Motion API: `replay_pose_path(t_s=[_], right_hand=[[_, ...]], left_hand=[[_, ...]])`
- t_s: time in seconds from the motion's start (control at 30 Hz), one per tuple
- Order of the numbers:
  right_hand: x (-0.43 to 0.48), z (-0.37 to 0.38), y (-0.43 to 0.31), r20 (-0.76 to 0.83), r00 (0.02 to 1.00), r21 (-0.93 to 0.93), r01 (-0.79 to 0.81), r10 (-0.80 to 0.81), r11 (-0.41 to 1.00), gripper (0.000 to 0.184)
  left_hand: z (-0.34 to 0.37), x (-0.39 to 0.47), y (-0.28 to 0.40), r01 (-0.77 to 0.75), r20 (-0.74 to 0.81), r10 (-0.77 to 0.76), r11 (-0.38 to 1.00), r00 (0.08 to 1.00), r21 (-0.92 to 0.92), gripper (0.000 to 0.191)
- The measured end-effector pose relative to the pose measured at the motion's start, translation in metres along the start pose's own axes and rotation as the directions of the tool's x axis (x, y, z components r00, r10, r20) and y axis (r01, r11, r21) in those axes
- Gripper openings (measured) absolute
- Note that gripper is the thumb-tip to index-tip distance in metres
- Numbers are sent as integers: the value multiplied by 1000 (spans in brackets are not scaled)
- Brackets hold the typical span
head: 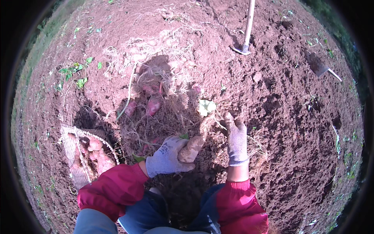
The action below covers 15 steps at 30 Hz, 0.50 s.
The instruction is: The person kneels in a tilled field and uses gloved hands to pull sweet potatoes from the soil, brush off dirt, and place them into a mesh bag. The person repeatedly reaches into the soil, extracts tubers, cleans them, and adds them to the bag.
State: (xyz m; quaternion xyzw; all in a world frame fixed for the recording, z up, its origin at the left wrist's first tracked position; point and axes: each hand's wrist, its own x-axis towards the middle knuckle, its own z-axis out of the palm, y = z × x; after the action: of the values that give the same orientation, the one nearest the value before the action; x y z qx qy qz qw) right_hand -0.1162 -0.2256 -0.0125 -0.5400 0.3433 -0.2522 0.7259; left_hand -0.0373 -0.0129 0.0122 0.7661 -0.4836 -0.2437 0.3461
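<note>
My left hand [167, 158], in a pale work glove marked with writing, grips a soil-coated sweet potato [190, 149] low in the middle of the head view. The tuber tapers up to the right towards a root stem with a green leaf [207, 107]. To its right my right hand [236, 137], in a soiled glove, lies apart from the tuber, its fingers spread over the soil by a thin root; nothing shows in its grasp. Red-skinned sweet potatoes [153, 106] lie among stringy roots beyond my left hand.
An open woven basket [68, 143] holding several sweet potatoes stands at the left. More tubers [140, 55] and dry roots lie farther ahead. A long-handled hoe [247, 29] rests with its blade on the soil, and a shovel-like tool [320, 68] lies at the far right.
</note>
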Motion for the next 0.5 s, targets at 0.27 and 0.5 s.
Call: replay_pose_path(t_s=[0.27,0.5], right_hand=[[-38,36,1,450,855,98,237,-256,967,41],[-33,44,10,265,937,105,204,-225,973,22]], left_hand=[[-9,-12,-14,381,380,-34,69,924,-922,78],[-5,-1,-11,240,144,-217,524,966,-817,68]])
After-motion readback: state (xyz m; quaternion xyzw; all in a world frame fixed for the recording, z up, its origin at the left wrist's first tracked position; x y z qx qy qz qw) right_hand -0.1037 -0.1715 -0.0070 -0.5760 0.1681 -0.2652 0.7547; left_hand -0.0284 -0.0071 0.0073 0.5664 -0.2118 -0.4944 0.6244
